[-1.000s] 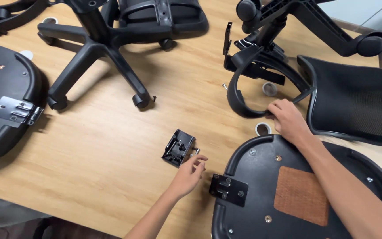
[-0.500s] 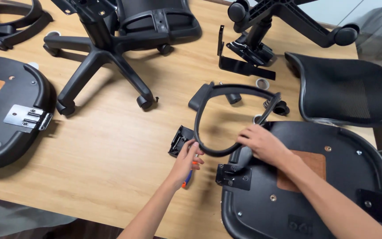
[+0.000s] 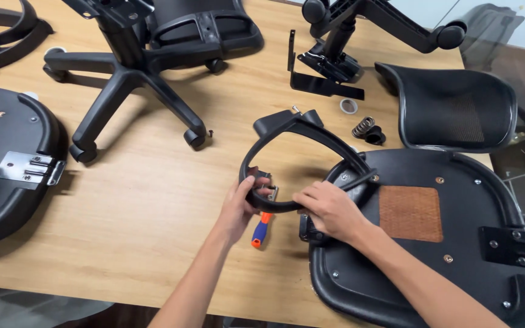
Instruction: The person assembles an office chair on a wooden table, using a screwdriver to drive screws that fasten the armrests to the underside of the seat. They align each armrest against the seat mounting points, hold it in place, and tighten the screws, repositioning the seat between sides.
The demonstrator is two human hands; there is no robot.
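Observation:
A black curved chair armrest loop (image 3: 311, 135) is held over the wooden table (image 3: 153, 206), between an upturned black seat pan (image 3: 457, 255) and the table's middle. My left hand (image 3: 241, 206) grips the loop's lower left bend. My right hand (image 3: 329, 209) grips its bottom bar at the seat pan's left rim. An orange and blue screwdriver handle (image 3: 260, 229) lies on the table just under my left hand. A small metal bracket sits partly hidden behind the loop and my left fingers.
A black star base with castors (image 3: 129, 91) lies at the back left. Another upturned seat with a metal plate (image 3: 13, 170) is at the left edge. A mesh backrest (image 3: 457, 109), a spring (image 3: 363, 126), a washer (image 3: 348, 106) and a black mechanism (image 3: 335, 61) lie at the back right.
The armrest loop came from the back right down toward the seat pan's left rim. My left hand left the small bracket and took hold of the loop; the screwdriver now lies on the table.

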